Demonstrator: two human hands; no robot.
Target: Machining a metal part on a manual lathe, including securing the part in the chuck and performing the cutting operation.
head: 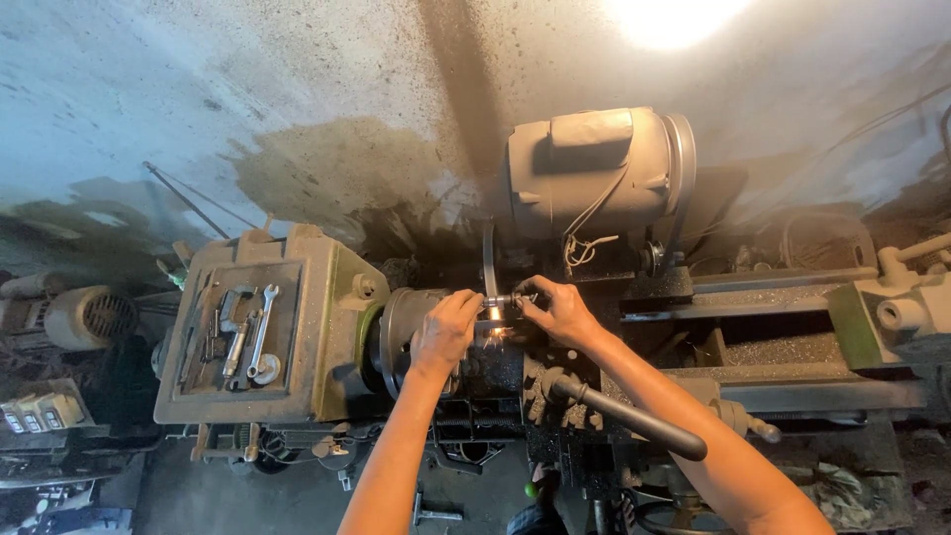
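— At the middle of the lathe, what are the two hands doing?

— Both meet on a short shiny metal workpiece [500, 300] that sticks out of the round dark steel chuck [401, 332]. The left hand [446, 332] is curled over the chuck's front edge, fingers bent narrow, its fingertips touching the near end of the piece. The right hand [560, 309] pinches the other end between thumb and forefinger.

— So where is the piece relative to each hand?

— From the left hand it lies at about two o'clock, just beside the knuckles. From the right hand it lies at nine o'clock, touching the fingertips. It runs level between them, with a bright glint just beneath it.

— And around them?

— At five o'clock from the right hand, a long black round lever handle [634, 418] slants out from the dark tool carriage [555, 386], passing under the right forearm. At twelve o'clock, a grey drum-shaped electric motor [599, 170] sits against the stained concrete wall. At nine o'clock from the left hand is the greenish boxy headstock [327, 297]; its flat top holds several silver spanners [260, 332] lying close together. Far out at three o'clock stands the pale green tailstock [892, 312], well apart from both hands.
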